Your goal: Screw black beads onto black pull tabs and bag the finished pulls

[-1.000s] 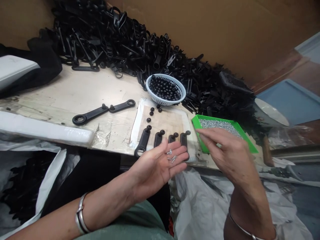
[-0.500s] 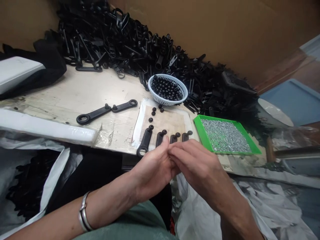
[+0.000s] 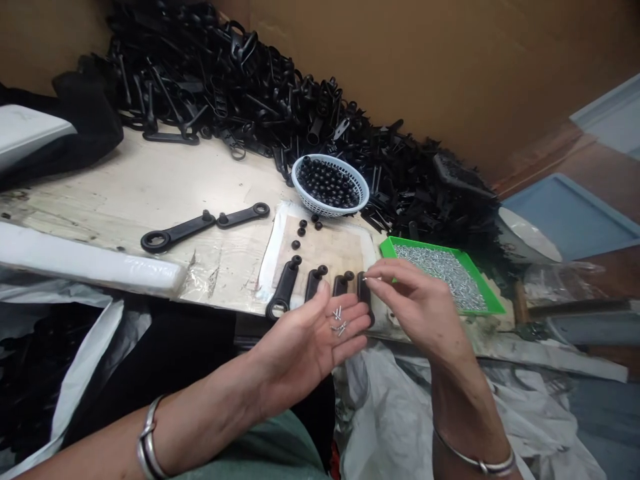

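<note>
My left hand (image 3: pixel 313 337) lies palm up at the table's front edge, fingers open, with a few small silver screws (image 3: pixel 339 321) resting on its fingers. My right hand (image 3: pixel 417 308) is pinched on one small screw (image 3: pixel 367 279), held just above the rightmost of several black plastic handles (image 3: pixel 284 289) lined up on a taped board (image 3: pixel 327 250). Each handle has a round black cap at its far end.
A green tray of silver screws (image 3: pixel 440 270) sits right of the board. A white basket of black caps (image 3: pixel 329 185) stands behind it, with loose caps nearby. A jointed black lever (image 3: pixel 200 227) lies to the left. A big heap of black parts (image 3: pixel 280 107) lines the cardboard wall.
My right hand reached into my left palm, then drew away to the right with one screw pinched. My left hand opened flat again, showing the remaining screws.
</note>
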`<state>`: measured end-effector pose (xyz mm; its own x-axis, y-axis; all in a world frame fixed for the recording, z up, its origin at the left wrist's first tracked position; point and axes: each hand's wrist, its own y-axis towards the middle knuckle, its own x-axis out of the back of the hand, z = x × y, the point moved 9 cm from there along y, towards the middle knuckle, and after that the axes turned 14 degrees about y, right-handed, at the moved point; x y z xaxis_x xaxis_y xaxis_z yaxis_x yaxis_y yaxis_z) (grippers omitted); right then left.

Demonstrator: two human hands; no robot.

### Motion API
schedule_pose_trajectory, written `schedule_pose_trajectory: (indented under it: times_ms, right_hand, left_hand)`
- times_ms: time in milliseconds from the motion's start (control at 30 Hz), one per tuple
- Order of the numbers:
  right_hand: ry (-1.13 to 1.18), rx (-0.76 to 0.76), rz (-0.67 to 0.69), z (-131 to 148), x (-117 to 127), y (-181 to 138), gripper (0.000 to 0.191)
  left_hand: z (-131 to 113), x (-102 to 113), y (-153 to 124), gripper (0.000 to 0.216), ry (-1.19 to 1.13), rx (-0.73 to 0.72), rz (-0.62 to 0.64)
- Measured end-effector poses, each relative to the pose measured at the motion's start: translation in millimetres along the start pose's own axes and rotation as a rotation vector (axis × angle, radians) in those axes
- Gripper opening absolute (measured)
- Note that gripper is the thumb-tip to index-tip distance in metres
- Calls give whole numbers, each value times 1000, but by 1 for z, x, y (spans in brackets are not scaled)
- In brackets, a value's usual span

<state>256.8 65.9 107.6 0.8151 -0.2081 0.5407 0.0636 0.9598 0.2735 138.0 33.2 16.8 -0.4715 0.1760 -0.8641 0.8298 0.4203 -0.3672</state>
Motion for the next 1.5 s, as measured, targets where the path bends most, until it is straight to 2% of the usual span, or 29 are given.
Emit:
schedule_pose_trajectory:
  times_ms: [200, 467, 633, 767, 867, 933, 1133, 1300, 1500]
  right_hand:
    - [-48, 21, 24, -8, -10, 15, 10]
    - [-172, 88, 65, -12, -18, 17, 10]
    - [-291, 155, 69, 6, -15, 10, 13]
    - [-174, 130, 105, 26, -10, -3, 13]
    - [-103, 113, 235, 34, -23, -15, 14]
    - [-107, 155, 292, 40, -33, -23, 15]
    - [-102, 197, 282, 45, -44, -30, 16]
    - [-54, 133, 301, 37, -43, -28, 12]
    - [13, 57, 238, 33, -30, -26, 11]
  left_hand:
    - [-2, 1, -2, 61, 0, -7, -1]
    - [-5, 2, -3, 56, 2, -5, -16]
    - [-10, -1, -4, 57, 1, -30, -8]
    - [-12, -3, -4, 57, 18, -53, 13]
    - [-13, -6, -3, 58, 15, -80, 54]
    - [-14, -8, -3, 58, 5, -104, 79]
    - [-18, -17, -5, 55, 17, -147, 178]
    - [-18, -14, -4, 56, 8, -132, 137]
    - [-13, -5, -4, 57, -12, -72, 25]
